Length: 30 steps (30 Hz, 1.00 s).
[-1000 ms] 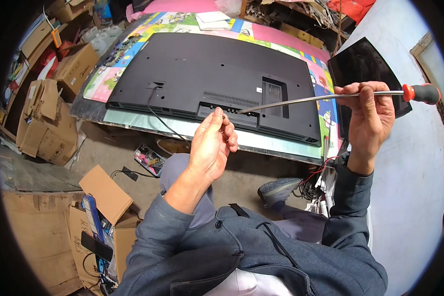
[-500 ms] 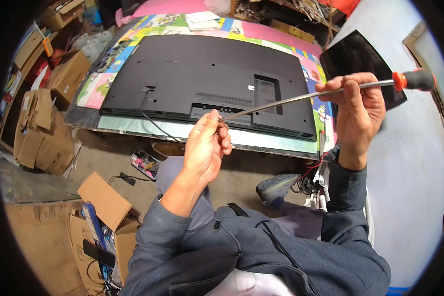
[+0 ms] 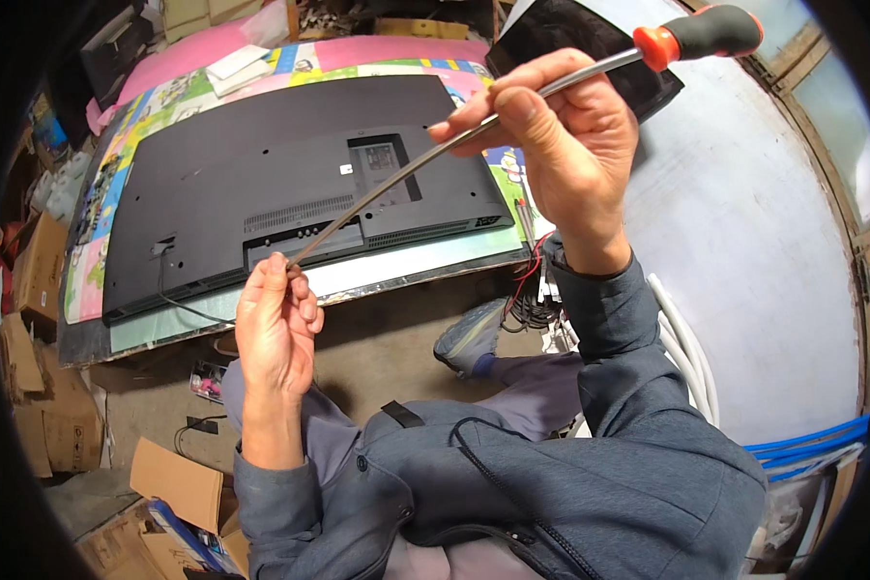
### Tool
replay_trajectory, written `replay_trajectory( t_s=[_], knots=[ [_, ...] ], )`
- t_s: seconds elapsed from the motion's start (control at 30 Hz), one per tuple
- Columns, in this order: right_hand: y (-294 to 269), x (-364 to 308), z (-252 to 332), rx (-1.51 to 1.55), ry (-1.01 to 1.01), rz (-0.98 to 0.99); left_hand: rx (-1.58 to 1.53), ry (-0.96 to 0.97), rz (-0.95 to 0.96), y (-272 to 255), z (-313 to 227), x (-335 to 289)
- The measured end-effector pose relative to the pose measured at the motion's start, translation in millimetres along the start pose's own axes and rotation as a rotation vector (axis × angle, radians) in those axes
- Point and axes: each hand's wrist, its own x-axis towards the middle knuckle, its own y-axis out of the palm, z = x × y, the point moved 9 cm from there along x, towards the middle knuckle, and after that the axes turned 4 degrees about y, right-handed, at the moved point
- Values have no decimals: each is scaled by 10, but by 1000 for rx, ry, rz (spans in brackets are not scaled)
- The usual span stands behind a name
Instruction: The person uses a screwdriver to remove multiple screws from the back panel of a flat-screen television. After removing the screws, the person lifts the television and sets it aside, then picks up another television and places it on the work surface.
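Note:
A long screwdriver [image 3: 387, 186] with a red and black handle slants across the view in front of me. My right hand [image 3: 580, 155] grips its steel shaft between thumb and fingers, just below the handle. At the lower end, the thumb and fingers of my left hand [image 3: 278, 333] pinch the tip; whether a small part is also held there, I cannot make out. Behind the hands a large black flat-screen television [image 3: 203, 174] lies with its back upward, its connector recess toward me. A black cable [image 3: 198, 311] runs from its left side.
A table [image 3: 425, 269] with a colourful cartoon cover bears the television. White papers [image 3: 240, 68] lie at its far edge, a dark glossy panel [image 3: 551, 43] beyond its right corner. Cardboard boxes [image 3: 58, 425] stand at left; white hoses [image 3: 681, 353] and blue tubing [image 3: 812, 443] are at right.
My view has turned to the right, so the television and table sit further left. Both hands still hold the screwdriver, which now slants more steeply, its handle higher.

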Motion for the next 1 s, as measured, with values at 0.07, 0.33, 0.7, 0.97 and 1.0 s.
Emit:
replay_trajectory(
  t_s=[0.07, 0.33, 0.7, 0.97, 1.0],
  knots=[
    [33, -19, 25, 8, 2, 37, 20, -2, -26, 7, -11, -23],
    [3, -179, 153, -158, 2, 49, 54, -28, -24, 60, 107, 29],
    [-1039, -465, 162, -765, 104, -333, 289, -211, 162, 262, 188, -129],
    [-1990, -999, -567, -1153, 294, -424, 469, 23, 116, -39, -459, -173],
    [-2047, -1056, -651, -1148, 321, -428, 519, 50, 115, -118, -532, -174]
  ],
)
